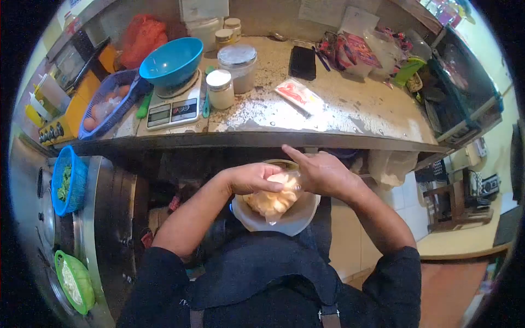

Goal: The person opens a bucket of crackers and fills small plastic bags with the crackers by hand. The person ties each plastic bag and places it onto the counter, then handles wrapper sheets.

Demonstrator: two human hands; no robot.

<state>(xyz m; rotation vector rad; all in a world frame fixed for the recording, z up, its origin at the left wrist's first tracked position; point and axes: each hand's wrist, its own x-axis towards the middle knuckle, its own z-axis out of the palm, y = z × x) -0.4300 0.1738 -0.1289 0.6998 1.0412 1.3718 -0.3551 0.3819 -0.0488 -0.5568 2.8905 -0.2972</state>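
A clear plastic bag (276,203) of pale yellow, lumpy pieces is held over a whitish bucket (307,217) in front of my body. My left hand (252,179) grips the bag from its left side, thumb across the top. On the other side, my right hand (327,175) has its index finger stretched out toward the table edge. Its remaining fingers curl down at the bag's right edge, partly hidden. What lies in the bucket under the bag is hidden.
Ahead stands a wooden worktable (262,119) with a kitchen scale (174,112) under a blue bowl (172,61), lidded jars (220,90), a red-and-white packet (299,97) and a dark phone (303,62). Egg basket (104,112) at left; blue basket (64,180) and green basket (81,284) below.
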